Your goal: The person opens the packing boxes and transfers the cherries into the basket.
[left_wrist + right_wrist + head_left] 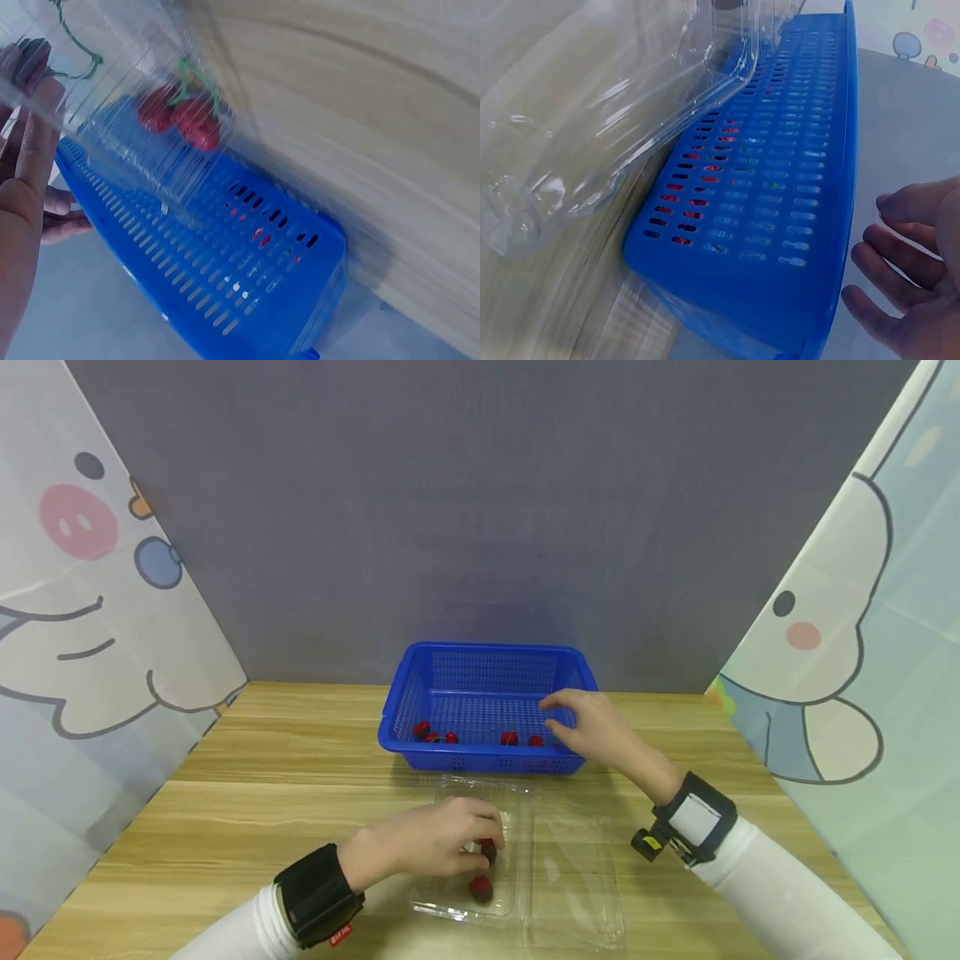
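My left hand (442,835) is low over the clear plastic clamshell box (517,893), fingers and thumb pinching a dark red cherry (489,851). That cherry's green stem shows in the left wrist view. Another cherry (481,888) lies in the box just nearer than the hand; the left wrist view shows a pair of red cherries (196,124) there with green stems. My right hand (592,727) hovers at the right side of the blue basket (487,749), fingers loosely bent and spread apart from the thumb, with nothing between them.
Several cherries (509,738) lie along the basket's near side. The clamshell's lid (573,877) lies folded open to the right on the wooden table (300,760). A grey panel (480,527) stands behind the basket, with cartoon-printed sheets (825,652) at both sides.
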A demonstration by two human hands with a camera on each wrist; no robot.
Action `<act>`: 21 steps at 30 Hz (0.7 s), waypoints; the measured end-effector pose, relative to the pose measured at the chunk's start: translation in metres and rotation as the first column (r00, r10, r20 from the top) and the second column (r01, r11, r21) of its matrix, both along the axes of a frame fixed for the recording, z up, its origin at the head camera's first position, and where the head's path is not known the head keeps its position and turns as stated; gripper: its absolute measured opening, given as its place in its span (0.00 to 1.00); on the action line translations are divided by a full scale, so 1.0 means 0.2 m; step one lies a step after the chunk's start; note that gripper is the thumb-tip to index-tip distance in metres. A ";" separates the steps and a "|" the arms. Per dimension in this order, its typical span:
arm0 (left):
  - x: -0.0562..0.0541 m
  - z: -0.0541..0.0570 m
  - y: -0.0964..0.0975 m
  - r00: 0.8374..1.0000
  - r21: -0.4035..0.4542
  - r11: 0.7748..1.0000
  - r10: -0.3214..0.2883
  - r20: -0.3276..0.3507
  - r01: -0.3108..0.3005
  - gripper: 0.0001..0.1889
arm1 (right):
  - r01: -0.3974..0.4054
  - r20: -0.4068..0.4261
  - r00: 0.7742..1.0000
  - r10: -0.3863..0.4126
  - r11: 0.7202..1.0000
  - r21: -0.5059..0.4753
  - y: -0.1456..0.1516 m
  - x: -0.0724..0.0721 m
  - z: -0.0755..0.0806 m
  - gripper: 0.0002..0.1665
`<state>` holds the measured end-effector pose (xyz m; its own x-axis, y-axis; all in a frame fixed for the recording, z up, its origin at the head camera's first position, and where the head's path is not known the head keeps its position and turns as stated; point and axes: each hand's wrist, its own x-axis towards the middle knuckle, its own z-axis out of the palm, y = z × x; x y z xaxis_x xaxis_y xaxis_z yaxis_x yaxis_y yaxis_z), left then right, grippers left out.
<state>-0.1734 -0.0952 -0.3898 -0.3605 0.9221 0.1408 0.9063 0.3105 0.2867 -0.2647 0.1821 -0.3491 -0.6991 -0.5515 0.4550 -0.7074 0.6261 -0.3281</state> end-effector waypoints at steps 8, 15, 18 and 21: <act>-0.01 0.04 -0.02 1.000 0.043 0.999 -0.009 -0.014 0.010 0.07 | -0.092 -0.113 0.990 0.088 0.995 -0.025 -0.03 0.04 -0.01 0.12; -0.03 0.09 -0.05 1.000 0.106 0.994 -0.001 -0.023 0.003 0.08 | -0.136 -0.133 0.983 0.129 0.990 -0.043 -0.05 0.08 -0.01 0.10; -0.04 0.11 -0.06 0.999 0.141 0.990 -0.003 -0.043 0.009 0.08 | -0.182 -0.161 0.972 0.171 0.982 -0.056 -0.06 0.09 -0.03 0.10; -0.05 0.12 -0.06 0.998 0.165 0.986 -0.007 -0.063 0.018 0.08 | -0.239 -0.186 0.957 0.221 0.968 -0.076 -0.06 0.11 -0.05 0.11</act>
<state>-0.1828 -0.1081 -0.3650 -0.3347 0.8886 0.3136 0.9275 0.2518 0.2763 -0.2436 0.1695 -0.3587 -0.4635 -0.6352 0.6178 -0.8801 0.4109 -0.2379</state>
